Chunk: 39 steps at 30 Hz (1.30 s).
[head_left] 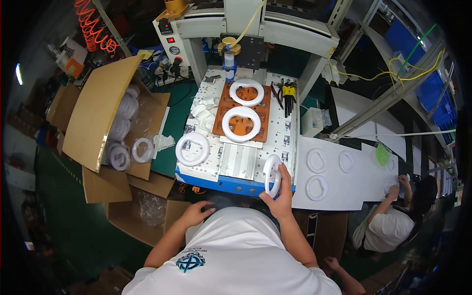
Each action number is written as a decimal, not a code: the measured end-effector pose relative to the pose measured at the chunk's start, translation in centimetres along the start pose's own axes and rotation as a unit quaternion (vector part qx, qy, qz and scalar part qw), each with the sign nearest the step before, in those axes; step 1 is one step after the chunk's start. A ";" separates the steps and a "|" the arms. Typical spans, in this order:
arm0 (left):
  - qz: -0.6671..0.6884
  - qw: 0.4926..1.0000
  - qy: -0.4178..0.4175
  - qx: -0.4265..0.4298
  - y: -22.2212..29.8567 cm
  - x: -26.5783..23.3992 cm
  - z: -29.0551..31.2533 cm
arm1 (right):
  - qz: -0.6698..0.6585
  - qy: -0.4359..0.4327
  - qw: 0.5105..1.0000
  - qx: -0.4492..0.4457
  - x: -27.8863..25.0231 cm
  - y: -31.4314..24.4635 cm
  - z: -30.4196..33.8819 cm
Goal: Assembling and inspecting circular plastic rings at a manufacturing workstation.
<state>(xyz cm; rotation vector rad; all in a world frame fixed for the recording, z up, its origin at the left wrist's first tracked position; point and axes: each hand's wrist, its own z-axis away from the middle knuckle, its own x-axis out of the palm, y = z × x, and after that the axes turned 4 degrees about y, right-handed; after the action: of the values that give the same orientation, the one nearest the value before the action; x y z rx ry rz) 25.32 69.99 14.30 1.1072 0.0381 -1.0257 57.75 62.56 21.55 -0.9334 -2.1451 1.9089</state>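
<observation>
My right hand (281,197) grips a white plastic ring (268,173) on edge, at the front right of the machine's table. My left hand (196,213) hangs low near my lap, its fingers loosely apart with nothing in them. Two more white rings, a front one (225,124) and a back one (235,92), lie on an orange-brown fixture (266,113) under the machine's dispensing nozzle (229,69). Another white ring (179,150) rests flat on the table's left front corner.
An open carton (93,115) of bagged rings stands left, another carton (120,209) below it. Pliers and cutters (288,98) lie right of the fixture, crumpled wipes (204,115) left. Several rings sit on a white side table (339,191), where a co-worker (393,221) handles something.
</observation>
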 end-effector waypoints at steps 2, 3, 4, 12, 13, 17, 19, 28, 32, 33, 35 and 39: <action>0.157 0.981 -0.112 -0.016 0.6 -1.4 0.3 | 0.008 0.006 1.000 -0.010 -0.1 0.4 0.2; 0.157 0.981 -0.112 -0.016 1.0 -2.3 0.3 | 0.008 0.006 1.000 -0.010 -0.2 0.5 0.2; 0.197 0.969 -0.149 -0.003 1.3 -3.5 0.2 | 0.012 0.004 1.000 -0.011 -0.3 0.5 0.2; 0.103 0.977 -0.188 0.025 1.9 -4.2 -1.7 | 0.013 0.014 1.000 -0.011 -0.1 -0.3 -0.1; 0.069 0.984 -0.159 0.038 2.7 -3.6 -1.4 | 0.034 0.014 0.999 -0.015 -0.2 -0.5 -0.2; -0.058 0.987 -0.084 0.127 6.4 -2.4 -0.8 | 0.082 0.024 0.996 -0.021 -0.6 -1.2 -0.7; -0.046 0.984 -0.067 0.156 8.0 -2.5 -0.6 | 0.108 0.025 0.993 -0.032 -0.8 -2.2 -0.9; 0.006 0.980 -0.016 0.197 14.2 -3.4 0.6 | 0.128 0.011 0.990 -0.049 -0.5 -2.2 -1.1; 0.034 0.964 0.052 0.257 14.2 -3.4 0.4 | 0.114 0.024 0.992 -0.042 -0.7 -1.9 -1.1; 0.035 0.965 0.052 0.256 14.2 -3.4 0.3 | 0.115 0.026 0.992 -0.042 -0.9 -1.9 -1.1; 0.053 0.947 0.118 0.294 13.9 -3.5 0.0 | 0.110 0.023 0.993 -0.041 -0.9 -1.7 -1.1; 0.070 0.947 0.161 0.270 14.2 -4.0 -0.8 | 0.116 0.016 0.992 -0.045 -0.9 -1.4 -1.4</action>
<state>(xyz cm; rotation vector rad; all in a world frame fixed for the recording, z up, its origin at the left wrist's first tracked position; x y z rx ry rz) 33.24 74.13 26.05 1.7467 -0.0623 -0.7323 58.62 63.24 23.44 -1.2733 -2.2055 1.8907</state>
